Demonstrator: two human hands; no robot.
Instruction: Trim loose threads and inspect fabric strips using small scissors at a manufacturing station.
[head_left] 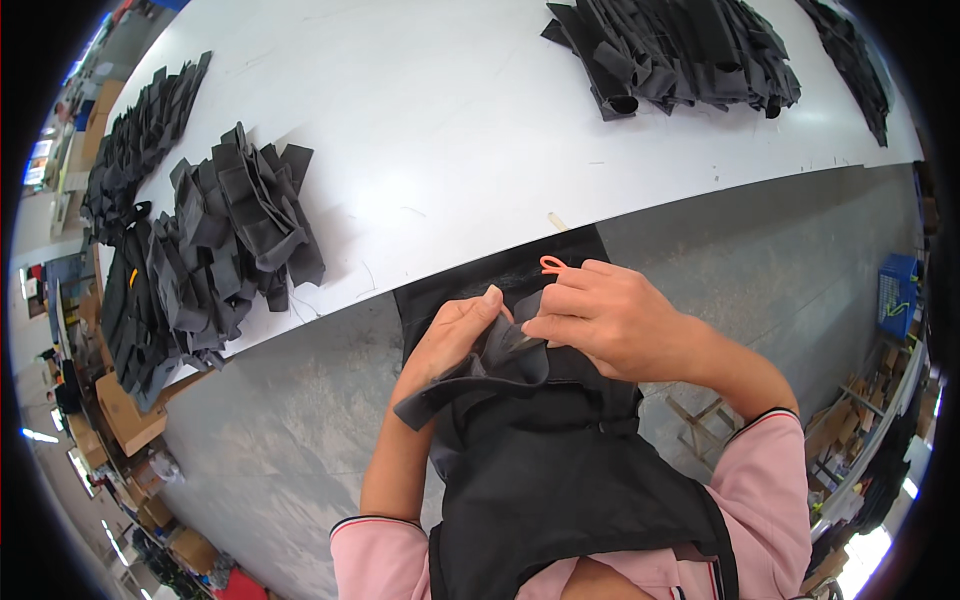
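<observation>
The left hand (455, 335) is pinching a grey cloth piece (500, 377) between thumb and fingers, apparently for steadying the fold, while the cloth's loose end is hanging across the wrist. The right hand (605, 315) is closing around a small tool, of which an orange loop (561, 266) is sticking out above the fingers; its thumb and forefinger are meeting at the cloth's edge, probably for close control, though the fingers are hiding the exact contact. Both hands are working in front of the black apron (580, 480), just off the near edge of the white surface (430, 150), perhaps because the lap is giving the forearms room. On that surface, dark cloth strips are lying in bundles: one pile (240, 220) at the left and another pile (680, 55) at the far right, likely grouped for easy counting or reaching. Below, a grey floor (290, 430) is showing, a wooden stool (700, 425) is standing on the right, a blue basket (898, 295) is sitting beyond it, and cardboard boxes (130, 415) are crowding the left side.
</observation>
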